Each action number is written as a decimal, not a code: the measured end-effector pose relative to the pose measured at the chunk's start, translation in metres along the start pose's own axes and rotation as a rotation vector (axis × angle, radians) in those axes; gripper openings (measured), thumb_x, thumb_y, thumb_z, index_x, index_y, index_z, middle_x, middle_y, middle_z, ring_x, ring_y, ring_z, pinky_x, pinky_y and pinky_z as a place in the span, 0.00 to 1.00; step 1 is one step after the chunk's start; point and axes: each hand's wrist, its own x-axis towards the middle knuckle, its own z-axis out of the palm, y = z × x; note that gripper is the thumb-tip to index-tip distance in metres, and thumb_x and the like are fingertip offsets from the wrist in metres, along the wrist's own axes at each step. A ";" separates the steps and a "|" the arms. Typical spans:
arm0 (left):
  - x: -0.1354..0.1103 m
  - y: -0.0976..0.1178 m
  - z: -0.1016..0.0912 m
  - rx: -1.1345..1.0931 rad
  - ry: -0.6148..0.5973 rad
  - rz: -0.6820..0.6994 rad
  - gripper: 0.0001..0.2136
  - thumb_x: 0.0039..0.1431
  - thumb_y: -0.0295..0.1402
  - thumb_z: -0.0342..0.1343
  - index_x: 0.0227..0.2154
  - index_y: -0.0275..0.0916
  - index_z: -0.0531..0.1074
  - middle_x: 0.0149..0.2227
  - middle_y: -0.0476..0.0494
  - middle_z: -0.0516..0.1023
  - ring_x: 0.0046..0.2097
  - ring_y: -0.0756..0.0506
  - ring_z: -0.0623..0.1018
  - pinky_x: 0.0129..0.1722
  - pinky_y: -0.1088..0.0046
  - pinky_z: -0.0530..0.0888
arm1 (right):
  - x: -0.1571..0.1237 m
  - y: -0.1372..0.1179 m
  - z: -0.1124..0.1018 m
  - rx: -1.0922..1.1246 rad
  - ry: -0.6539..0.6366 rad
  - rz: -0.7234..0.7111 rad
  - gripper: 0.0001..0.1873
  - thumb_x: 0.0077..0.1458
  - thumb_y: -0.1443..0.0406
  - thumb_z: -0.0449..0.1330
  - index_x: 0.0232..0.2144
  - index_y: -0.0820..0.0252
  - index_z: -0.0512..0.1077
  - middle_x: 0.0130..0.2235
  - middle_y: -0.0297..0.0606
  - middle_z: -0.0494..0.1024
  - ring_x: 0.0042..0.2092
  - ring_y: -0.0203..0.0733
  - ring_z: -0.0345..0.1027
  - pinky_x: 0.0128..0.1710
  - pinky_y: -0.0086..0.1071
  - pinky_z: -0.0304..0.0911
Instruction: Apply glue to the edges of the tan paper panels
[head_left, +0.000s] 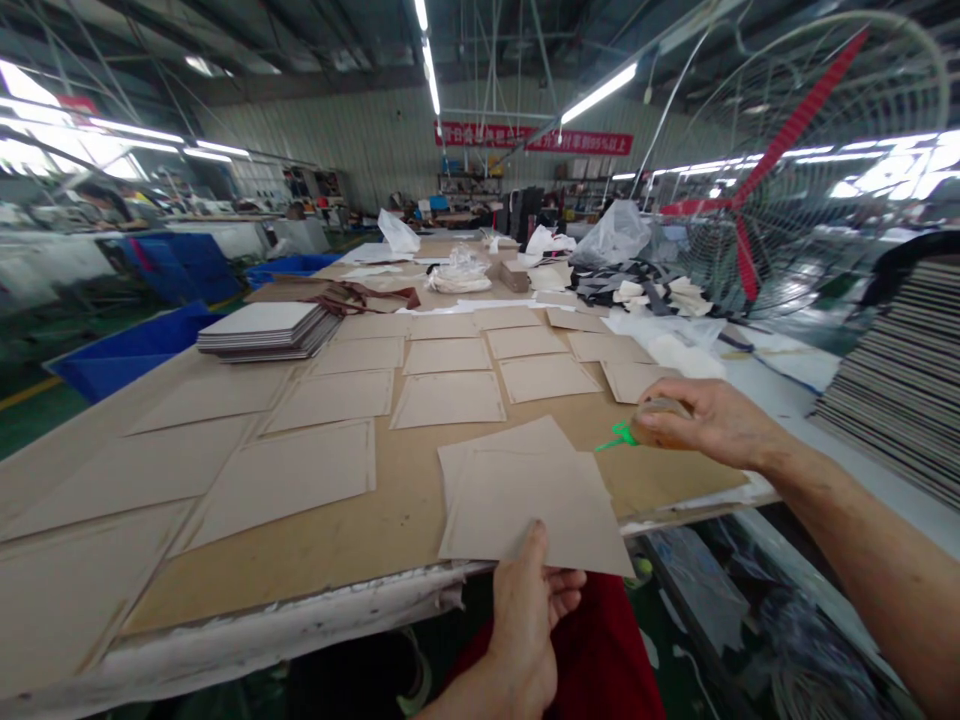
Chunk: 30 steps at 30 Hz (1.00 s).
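Two beige fabric sheets (525, 495) lie stacked at the bench (337, 545) edge, lower centre of the frame. Thin, light and floppy, they look best pinched at an edge. The left hand (529, 610) pinches their near edge; the right hand (709, 420), right of centre, is closed round a tape roll (658, 422).
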 end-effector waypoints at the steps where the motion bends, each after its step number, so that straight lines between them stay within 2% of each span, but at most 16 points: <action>1: 0.000 0.000 0.000 0.002 0.003 0.000 0.17 0.56 0.41 0.55 0.39 0.30 0.70 0.31 0.35 0.79 0.25 0.48 0.76 0.22 0.79 0.70 | 0.000 -0.001 0.002 0.008 -0.013 -0.010 0.12 0.55 0.55 0.56 0.34 0.56 0.72 0.32 0.34 0.75 0.34 0.44 0.67 0.35 0.33 0.58; 7: -0.001 -0.001 0.000 0.005 -0.006 0.015 0.18 0.56 0.41 0.55 0.41 0.30 0.70 0.33 0.34 0.79 0.28 0.46 0.78 0.25 0.76 0.73 | -0.006 -0.007 0.013 -0.016 -0.098 -0.020 0.12 0.55 0.55 0.56 0.33 0.56 0.72 0.32 0.32 0.74 0.34 0.42 0.66 0.33 0.32 0.56; 13: 0.000 -0.001 0.000 -0.008 -0.013 0.009 0.17 0.56 0.40 0.55 0.42 0.30 0.69 0.33 0.33 0.79 0.28 0.45 0.78 0.27 0.74 0.74 | -0.037 -0.036 -0.003 0.122 -0.309 -0.108 0.10 0.58 0.56 0.55 0.35 0.54 0.72 0.33 0.33 0.73 0.35 0.41 0.66 0.34 0.32 0.57; 15: 0.000 -0.001 0.000 -0.004 -0.018 0.005 0.18 0.56 0.40 0.55 0.42 0.30 0.69 0.32 0.34 0.79 0.28 0.46 0.78 0.27 0.74 0.74 | -0.042 -0.041 -0.006 0.123 -0.338 -0.121 0.09 0.58 0.57 0.55 0.35 0.54 0.71 0.33 0.33 0.73 0.34 0.42 0.66 0.34 0.32 0.57; 23: -0.001 0.000 0.000 0.029 0.016 0.010 0.16 0.56 0.39 0.55 0.40 0.30 0.70 0.32 0.34 0.79 0.28 0.46 0.78 0.26 0.76 0.74 | -0.011 -0.013 0.012 -0.085 -0.063 -0.047 0.13 0.56 0.55 0.55 0.36 0.56 0.71 0.35 0.35 0.73 0.36 0.44 0.66 0.34 0.33 0.56; 26: -0.002 0.001 0.002 0.023 0.012 0.016 0.16 0.56 0.39 0.55 0.40 0.30 0.70 0.32 0.34 0.79 0.28 0.46 0.78 0.26 0.75 0.74 | -0.020 -0.013 0.012 -0.030 -0.090 -0.042 0.11 0.57 0.55 0.55 0.34 0.55 0.71 0.33 0.33 0.73 0.35 0.43 0.65 0.33 0.33 0.56; 30: -0.002 0.001 0.003 0.017 0.012 0.018 0.16 0.56 0.39 0.55 0.41 0.30 0.70 0.34 0.33 0.79 0.27 0.46 0.78 0.25 0.75 0.74 | -0.054 -0.032 0.003 0.016 -0.154 -0.116 0.10 0.58 0.56 0.55 0.36 0.54 0.70 0.36 0.34 0.73 0.37 0.43 0.65 0.35 0.33 0.57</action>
